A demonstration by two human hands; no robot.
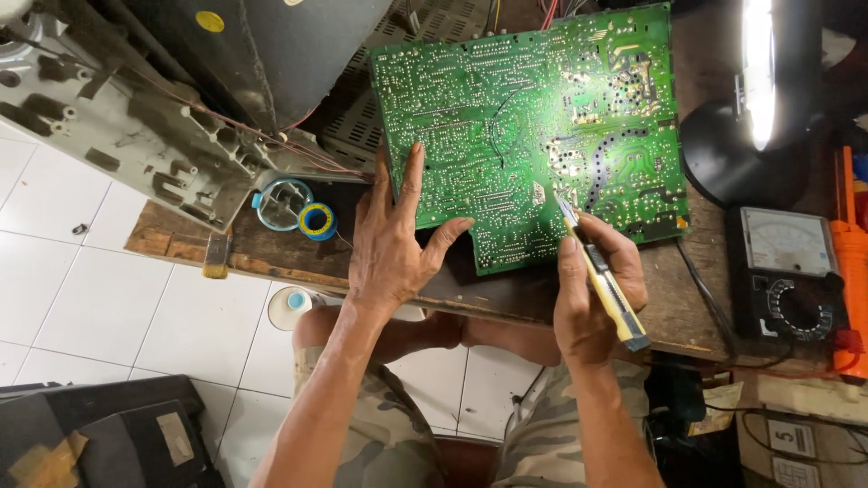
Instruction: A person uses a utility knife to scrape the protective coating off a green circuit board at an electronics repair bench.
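Fingers of the right hand [592, 294] clamp a yellow utility knife [604, 282], tip touching the green circuit board [533, 126].

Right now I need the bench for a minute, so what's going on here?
A person is working on a green circuit board lying solder side up on the wooden bench. The left hand rests flat on the board's lower left edge. The right hand holds a yellow utility knife with its tip on the board. A multimeter lies to the right.
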